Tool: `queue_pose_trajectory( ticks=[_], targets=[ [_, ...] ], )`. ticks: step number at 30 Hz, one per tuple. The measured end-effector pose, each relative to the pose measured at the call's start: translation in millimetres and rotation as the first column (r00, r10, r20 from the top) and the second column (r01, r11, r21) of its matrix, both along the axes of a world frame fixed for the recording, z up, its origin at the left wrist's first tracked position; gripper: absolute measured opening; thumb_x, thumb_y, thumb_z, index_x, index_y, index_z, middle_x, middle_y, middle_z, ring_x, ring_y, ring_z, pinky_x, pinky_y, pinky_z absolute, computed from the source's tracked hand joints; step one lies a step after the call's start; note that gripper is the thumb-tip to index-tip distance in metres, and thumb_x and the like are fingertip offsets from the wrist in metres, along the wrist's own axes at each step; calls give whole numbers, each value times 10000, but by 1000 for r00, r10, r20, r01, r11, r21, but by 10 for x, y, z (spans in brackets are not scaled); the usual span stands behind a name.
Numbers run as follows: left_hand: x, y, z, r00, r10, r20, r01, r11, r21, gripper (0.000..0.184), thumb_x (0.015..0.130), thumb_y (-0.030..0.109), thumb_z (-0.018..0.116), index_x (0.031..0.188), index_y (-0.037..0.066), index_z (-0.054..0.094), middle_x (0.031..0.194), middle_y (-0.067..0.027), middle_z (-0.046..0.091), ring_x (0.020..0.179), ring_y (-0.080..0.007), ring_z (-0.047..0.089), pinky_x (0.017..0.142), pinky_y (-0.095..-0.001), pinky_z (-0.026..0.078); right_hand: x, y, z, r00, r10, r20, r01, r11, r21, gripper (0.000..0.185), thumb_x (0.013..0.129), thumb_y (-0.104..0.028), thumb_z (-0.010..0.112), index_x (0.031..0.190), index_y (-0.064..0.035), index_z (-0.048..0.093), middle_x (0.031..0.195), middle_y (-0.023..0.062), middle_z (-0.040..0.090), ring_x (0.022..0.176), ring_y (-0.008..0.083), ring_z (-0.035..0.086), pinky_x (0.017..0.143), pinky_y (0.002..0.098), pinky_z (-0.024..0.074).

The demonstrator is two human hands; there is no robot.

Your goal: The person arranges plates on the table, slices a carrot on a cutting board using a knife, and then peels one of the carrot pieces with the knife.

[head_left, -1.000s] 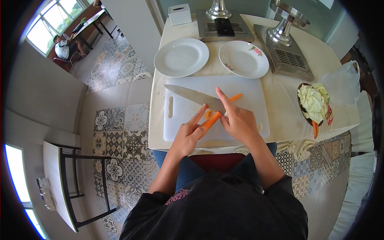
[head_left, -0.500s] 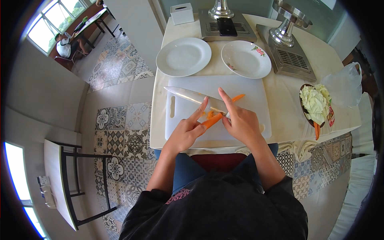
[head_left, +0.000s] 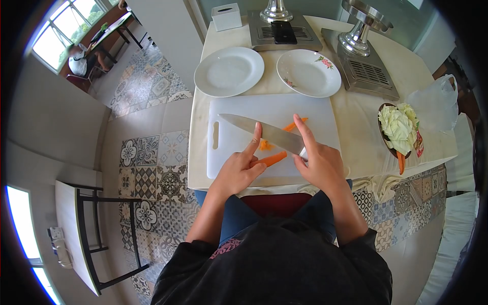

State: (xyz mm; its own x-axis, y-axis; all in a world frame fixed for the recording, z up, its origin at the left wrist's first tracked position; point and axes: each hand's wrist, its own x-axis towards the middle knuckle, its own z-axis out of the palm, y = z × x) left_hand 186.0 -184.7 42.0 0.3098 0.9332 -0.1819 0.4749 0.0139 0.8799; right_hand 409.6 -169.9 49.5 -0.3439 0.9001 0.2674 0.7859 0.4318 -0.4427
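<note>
My right hand (head_left: 323, 163) grips the handle of a large knife (head_left: 269, 133), its index finger stretched along the blade, which points to the upper left over the white cutting board (head_left: 229, 104). In my left hand (head_left: 239, 170) is a piece of carrot (head_left: 273, 158) held near the board's front, while its index finger points up at the blade. Small orange bits (head_left: 265, 145) lie on the board between carrot and knife. Another long carrot piece (head_left: 297, 124) rests behind the blade, partly covered by it.
Behind the board stand a white plate (head_left: 229, 71) and a flowered plate (head_left: 309, 73). Farther back are metal stands (head_left: 366, 73), a phone (head_left: 283, 32) and a tissue box (head_left: 226, 17). Cabbage (head_left: 397, 129) sits in a dish at right, near a plastic bag (head_left: 437, 104). A person (head_left: 79, 61) sits far off.
The knife and my right hand have moved right, away from the carrot piece in my left hand. More of that piece shows. My left index finger has lifted from its lower position.
</note>
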Motion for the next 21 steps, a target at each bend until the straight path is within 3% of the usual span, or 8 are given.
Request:
queue_pose_trajectory(
  ticks=[2, 5, 9, 11, 14, 17, 21],
  targets=[
    [5, -22, 21, 1000, -19, -4, 19, 1000, -18, 902, 810, 133, 558, 1541, 158, 30, 593, -148, 564, 556, -251, 507, 644, -313, 436, 28, -39, 45, 1000, -16, -17, 15, 999, -42, 858, 771, -132, 680, 1504, -221, 243, 643, 64, 631, 556, 275, 617, 517, 378, 466],
    [17, -87, -89, 991, 35, 128, -35, 999, 1, 882, 819, 127, 555, 1538, 114, 45, 612, -114, 573, 562, -210, 505, 624, -291, 426, 81, -63, 53, 998, -56, -26, 55, 998, -41, 865, 771, -127, 681, 1506, -216, 233, 649, 71, 635, 578, 278, 631, 532, 388, 473],
    [6, -118, -223, 918, 130, 375, -70, 983, -170, 770, 868, 131, 493, 1529, 53, 108, 632, -55, 509, 550, -138, 440, 570, -256, 376, 192, -52, 62, 983, -134, -124, 132, 991, -29, 850, 779, -119, 677, 1500, -195, 235, 650, 94, 631, 597, 298, 635, 576, 396, 497],
    [41, -109, -243, 838, 260, 479, -119, 945, -305, 689, 907, 161, 441, 1524, 41, 158, 637, -30, 454, 537, -107, 383, 542, -243, 342, 260, -33, 28, 975, -146, -170, 141, 989, -41, 836, 785, -114, 669, 1499, -195, 241, 634, 101, 616, 600, 307, 634, 586, 397, 496],
    [-16, -36, -368, 622, 382, 684, -26, 883, -469, 568, 944, 223, 360, 1470, 16, 304, 622, -31, 400, 520, -113, 318, 508, -250, 299, 273, -54, 61, 951, -202, -233, 156, 967, -200, 817, 797, -117, 663, 1497, -189, 247, 591, 95, 567, 570, 295, 609, 584, 382, 476],
    [3, -11, -406, 477, 460, 749, -65, 868, -492, 509, 961, 279, 325, 1387, 14, 407, 631, -39, 405, 515, -121, 310, 510, -256, 298, 255, -73, 28, 914, -237, -329, 109, 924, -365, 797, 810, -132, 664, 1493, -181, 256, 554, 77, 492, 523, 249, 546, 572, 347, 436],
    [58, 24, -329, 301, 393, 869, -65, 918, -392, 472, 965, 297, 325, 1330, 22, 444, 684, -45, 443, 563, -133, 355, 564, -264, 329, 165, -96, -72, 865, -223, -449, 8, 902, -432, 695, 852, -171, 651, 1460, -146, 314, 549, 42, 408, 504, 154, 438, 556, 297, 379]
  ],
)
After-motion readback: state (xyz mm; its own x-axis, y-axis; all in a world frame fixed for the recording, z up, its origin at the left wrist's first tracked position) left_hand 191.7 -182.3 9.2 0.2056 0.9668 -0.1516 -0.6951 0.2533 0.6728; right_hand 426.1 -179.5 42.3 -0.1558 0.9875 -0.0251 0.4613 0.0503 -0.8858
